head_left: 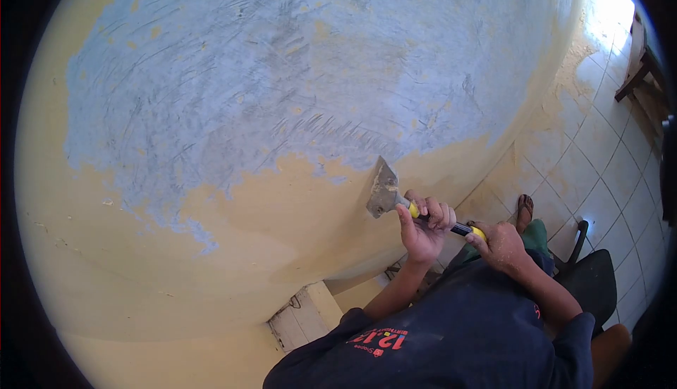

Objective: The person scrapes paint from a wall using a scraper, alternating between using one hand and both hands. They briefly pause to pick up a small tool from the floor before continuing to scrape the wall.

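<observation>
A scraper with a wide, dusty metal blade (384, 190) and a black and yellow handle (462, 230) is held in both hands, out in front of the chest. My left hand (425, 234) is closed around the handle close to the blade, its thumb lying along the neck. Behind it, my right hand (503, 246) grips the yellow butt end. The blade's edge is at the wall (296, 220), right by the ragged border between yellow paint and a large bared blue-grey patch (247, 72) covered in scratch marks.
Tiled floor (606, 170) runs along the right, with scraped paint dust (564, 86) at the wall's foot. A black chair (589, 283) stands close by my right side. Wooden furniture (638, 72) is at the far right. A whitish box-like object (303, 318) sits low at the wall.
</observation>
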Available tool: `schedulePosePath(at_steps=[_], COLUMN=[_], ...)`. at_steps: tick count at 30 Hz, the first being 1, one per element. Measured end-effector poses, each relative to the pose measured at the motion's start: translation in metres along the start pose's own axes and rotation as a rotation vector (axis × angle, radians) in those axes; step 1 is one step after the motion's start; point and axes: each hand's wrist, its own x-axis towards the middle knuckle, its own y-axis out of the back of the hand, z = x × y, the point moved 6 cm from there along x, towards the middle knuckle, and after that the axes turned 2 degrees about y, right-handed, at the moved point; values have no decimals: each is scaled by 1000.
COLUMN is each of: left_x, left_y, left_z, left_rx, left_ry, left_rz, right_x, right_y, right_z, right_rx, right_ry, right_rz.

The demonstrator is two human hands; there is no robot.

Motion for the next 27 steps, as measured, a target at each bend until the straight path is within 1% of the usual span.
schedulePosePath(at_steps=[6,8,10,11,15,17,22,27], left_x=[1,-1,-2,-2,-4,-7,-7,-5], left_y=[-9,-14,-29,-32,-24,-14,4,-1], left_z=[15,33,61,65,32,7,5,16], left_rx=[-1,-39,5,23,32,-51,-21,-10], left_ry=[-46,-46,-170,-173,-108,-16,17,39], left_rz=[-17,-27,-35,-48,-77,-53,-3,21], right_x=[6,11,15,17,-1,-10,-4,-2], right_y=[3,6,15,16,5,2,-8,-12], right_z=[-13,-38,-58,-64,-33,-13,-9,-17], right_rx=[47,-14,-36,-57,-1,26,31,105], right_ry=[70,133,137,151,151,41,-1,-10], right_rz=[-15,-28,-53,-72,-18,24,-19,-51])
